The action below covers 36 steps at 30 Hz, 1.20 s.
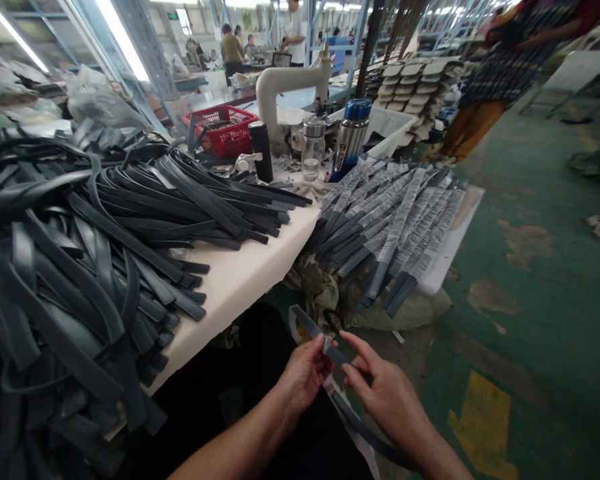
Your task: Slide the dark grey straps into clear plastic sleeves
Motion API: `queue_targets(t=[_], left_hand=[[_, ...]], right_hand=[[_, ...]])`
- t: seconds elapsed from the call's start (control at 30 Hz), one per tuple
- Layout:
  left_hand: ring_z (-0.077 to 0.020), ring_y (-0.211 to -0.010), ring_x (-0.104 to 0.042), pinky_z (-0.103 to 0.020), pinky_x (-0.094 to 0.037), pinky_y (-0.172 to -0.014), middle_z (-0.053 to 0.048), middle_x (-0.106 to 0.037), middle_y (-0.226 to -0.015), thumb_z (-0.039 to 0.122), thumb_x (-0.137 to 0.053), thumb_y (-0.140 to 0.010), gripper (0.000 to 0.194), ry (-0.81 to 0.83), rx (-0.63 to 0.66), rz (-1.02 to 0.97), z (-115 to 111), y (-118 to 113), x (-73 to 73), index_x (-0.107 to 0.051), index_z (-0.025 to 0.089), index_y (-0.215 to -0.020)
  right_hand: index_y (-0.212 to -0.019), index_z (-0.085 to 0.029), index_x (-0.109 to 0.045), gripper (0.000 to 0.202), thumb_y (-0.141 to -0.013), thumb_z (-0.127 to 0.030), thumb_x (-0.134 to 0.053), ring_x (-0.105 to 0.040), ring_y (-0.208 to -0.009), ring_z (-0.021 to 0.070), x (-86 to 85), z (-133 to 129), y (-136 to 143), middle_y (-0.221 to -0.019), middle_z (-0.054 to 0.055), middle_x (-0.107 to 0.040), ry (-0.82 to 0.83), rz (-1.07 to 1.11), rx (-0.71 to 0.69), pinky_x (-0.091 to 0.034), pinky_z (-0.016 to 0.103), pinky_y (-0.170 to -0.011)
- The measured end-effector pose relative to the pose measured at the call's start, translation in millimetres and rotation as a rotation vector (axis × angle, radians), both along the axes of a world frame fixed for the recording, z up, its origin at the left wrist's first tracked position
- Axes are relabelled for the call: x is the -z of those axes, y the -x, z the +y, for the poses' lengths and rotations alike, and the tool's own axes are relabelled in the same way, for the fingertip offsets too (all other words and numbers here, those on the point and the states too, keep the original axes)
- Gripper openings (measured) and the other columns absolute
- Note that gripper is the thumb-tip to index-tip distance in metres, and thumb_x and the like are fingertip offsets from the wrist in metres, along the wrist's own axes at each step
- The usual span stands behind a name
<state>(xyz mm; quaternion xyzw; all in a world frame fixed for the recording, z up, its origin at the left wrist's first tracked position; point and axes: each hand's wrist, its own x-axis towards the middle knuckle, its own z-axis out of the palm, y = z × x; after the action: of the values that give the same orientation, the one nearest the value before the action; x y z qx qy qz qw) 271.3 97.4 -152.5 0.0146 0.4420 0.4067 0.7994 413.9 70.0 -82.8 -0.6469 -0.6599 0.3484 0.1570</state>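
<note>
A dark grey strap [309,325] is held over my lap, its flat end pointing away to the upper left. My left hand [305,372] pinches it between thumb and fingers. Just to the right, my right hand [383,383] has its thumb and bent fingers on the same strap, with the index finger reaching forward. A dark band [365,430] curves below my right hand toward my right forearm, beside a pale strip [347,417]. Whether this band is the same strap's other part I cannot tell.
Loose dark straps [175,193] pile up on the pale worktable [245,273] to the left. Straps wrapped in clear film [400,213] lie on a stand ahead. Behind are a red basket [230,133], glass jar [313,150], blue flask [351,140] and sewing machine [270,100]. A person stands right.
</note>
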Motion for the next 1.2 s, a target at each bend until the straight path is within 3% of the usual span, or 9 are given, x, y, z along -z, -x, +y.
queue_targets(t=[0.1, 0.27, 0.43, 0.5, 0.67, 0.87, 1.03, 1.2], left_hand=[[-0.0125, -0.062, -0.061, -0.025, -0.046, -0.065, -0.007, -0.071, -0.072, 0.035, -0.077, -0.071, 0.028, -0.048, 0.021, -0.033, -2.9, -3.6, -3.0, -0.071, 0.009, -0.08], [-0.0135, -0.073, -0.064, -0.024, -0.046, -0.068, -0.006, -0.073, -0.081, 0.035, -0.077, -0.071, 0.025, -0.021, -0.064, 0.042, 5.2, 4.7, -2.6, -0.072, 0.013, -0.082], [-0.0124, -0.062, -0.06, -0.025, -0.045, -0.064, -0.005, -0.07, -0.071, 0.037, -0.077, -0.07, 0.028, -0.083, 0.046, -0.042, 0.0, -1.4, -9.7, -0.071, 0.011, -0.078], [-0.0121, -0.062, -0.06, -0.024, -0.045, -0.064, -0.005, -0.07, -0.071, 0.036, -0.075, -0.072, 0.027, -0.08, 0.02, -0.028, 2.9, 0.6, -10.2, -0.071, 0.01, -0.078], [-0.0124, -0.074, -0.064, -0.023, -0.046, -0.068, -0.005, -0.073, -0.084, 0.032, -0.071, -0.078, 0.019, 0.001, -0.042, 0.045, 15.6, 13.2, -7.9, -0.071, 0.015, -0.085], [-0.0135, -0.069, -0.064, -0.024, -0.047, -0.068, -0.007, -0.073, -0.079, 0.029, -0.076, -0.072, 0.02, -0.037, -0.013, -0.01, 5.9, 5.5, -8.3, -0.071, 0.012, -0.082], [-0.011, -0.072, -0.065, -0.022, -0.046, -0.066, -0.003, -0.073, -0.082, 0.028, -0.071, -0.078, 0.014, 0.008, -0.079, 0.05, 15.3, 21.3, -0.8, -0.07, 0.016, -0.085], [-0.0123, -0.063, -0.062, -0.024, -0.046, -0.063, -0.006, -0.071, -0.074, 0.029, -0.074, -0.075, 0.02, -0.025, 0.011, -0.014, 5.2, 8.6, -11.0, -0.071, 0.011, -0.083]], right_hand=[[-0.135, -0.021, -0.046, 0.046, -0.091, -0.034, -0.042, -0.067, -0.077, 0.0223, 6.5, 10.3, 8.6, -0.078, 0.002, -0.07, -0.009, 0.008, 0.018, -0.046, 0.031, -0.068], [-0.137, -0.028, -0.043, 0.047, -0.09, -0.033, -0.045, -0.065, -0.064, 0.0203, -10.8, 2.2, 9.2, -0.068, -0.002, -0.067, -0.03, -0.001, -0.074, -0.041, 0.027, -0.056], [-0.134, -0.025, -0.047, 0.045, -0.09, -0.027, -0.043, -0.068, -0.078, 0.0221, -5.6, 12.3, 12.7, -0.083, 0.003, -0.073, -0.032, -0.028, -0.032, -0.045, 0.03, -0.068], [-0.135, -0.023, -0.045, 0.046, -0.09, -0.03, -0.043, -0.068, -0.081, 0.0226, -4.7, 16.0, 14.1, -0.086, 0.004, -0.073, -0.031, -0.02, -0.007, -0.046, 0.03, -0.07], [-0.136, -0.028, -0.043, 0.046, -0.09, -0.029, -0.043, -0.066, -0.067, 0.0194, -14.2, 10.4, 12.7, -0.071, -0.003, -0.07, -0.049, 0.005, -0.054, -0.043, 0.028, -0.063], [-0.132, -0.021, -0.049, 0.042, -0.09, -0.029, -0.043, -0.067, -0.076, 0.0211, -2.0, 23.4, 17.2, -0.078, 0.002, -0.072, -0.039, -0.008, -0.012, -0.043, 0.029, -0.067], [-0.133, -0.027, -0.046, 0.043, -0.09, -0.028, -0.046, -0.065, -0.066, 0.0187, -15.1, 12.1, 12.7, -0.069, -0.004, -0.069, -0.011, 0.048, -0.076, -0.041, 0.027, -0.059], [-0.129, -0.024, -0.052, 0.041, -0.089, -0.022, -0.045, -0.067, -0.074, 0.02, -5.1, 19.7, 19.2, -0.076, 0.001, -0.071, -0.036, 0.036, -0.026, -0.045, 0.03, -0.068]])
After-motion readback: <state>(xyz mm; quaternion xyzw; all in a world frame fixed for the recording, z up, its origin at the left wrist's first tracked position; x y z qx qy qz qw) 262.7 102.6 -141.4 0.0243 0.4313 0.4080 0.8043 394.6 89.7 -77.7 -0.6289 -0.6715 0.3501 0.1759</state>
